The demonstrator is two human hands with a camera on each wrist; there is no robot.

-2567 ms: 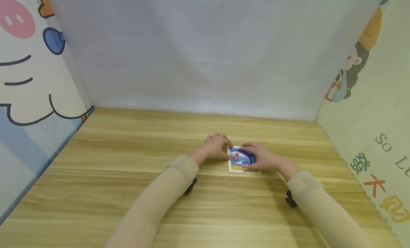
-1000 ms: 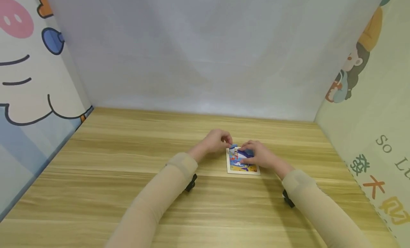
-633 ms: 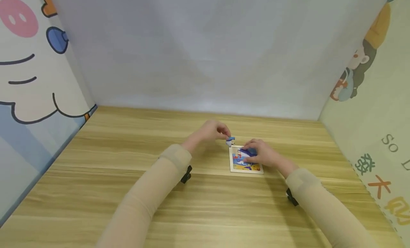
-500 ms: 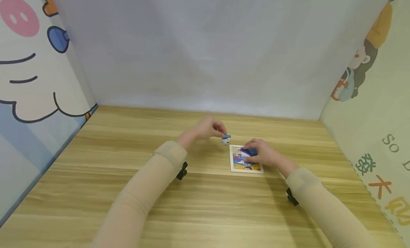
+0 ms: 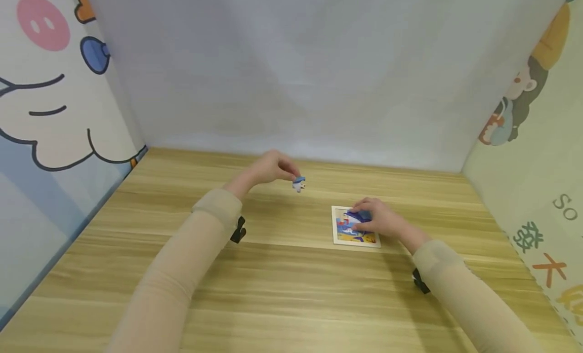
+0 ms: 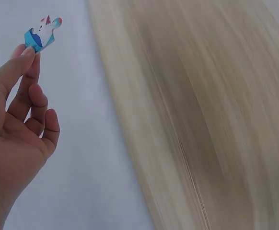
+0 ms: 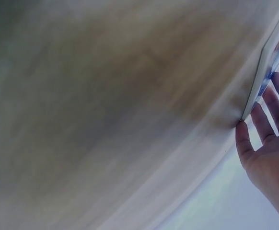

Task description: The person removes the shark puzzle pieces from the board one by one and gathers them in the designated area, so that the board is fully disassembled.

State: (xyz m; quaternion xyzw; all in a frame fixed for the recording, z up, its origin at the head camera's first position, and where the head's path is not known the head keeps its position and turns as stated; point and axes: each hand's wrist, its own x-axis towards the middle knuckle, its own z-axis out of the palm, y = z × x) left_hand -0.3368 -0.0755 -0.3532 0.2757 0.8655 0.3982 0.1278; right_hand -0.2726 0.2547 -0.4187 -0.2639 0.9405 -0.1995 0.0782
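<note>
In the head view my left hand (image 5: 272,168) pinches a small jigsaw puzzle piece (image 5: 298,184) by its blue edge, between thumb and index finger, above the table. The left wrist view shows this piece (image 6: 41,35) in white and blue, with the other fingers loosely bent. To the right, a small square puzzle with a white frame (image 5: 334,231) lies flat, its picture blue and yellow. A pale gap shows at its upper left. My right hand (image 5: 381,219) rests on the puzzle's right side, fingers spread and hiding part of it; in the right wrist view the fingertips (image 7: 241,125) touch the frame's edge.
The wood-grain table (image 5: 282,292) stretches around both arms. A pale cloth wall (image 5: 291,79) stands behind it, with cartoon-printed panels at the left (image 5: 59,115) and right (image 5: 514,191). Black wrist cameras sit under both sleeves.
My left hand has lifted the puzzle piece out of the frame's upper left and carried it up and to the left. The right hand shifted slightly early on and stays on the puzzle.
</note>
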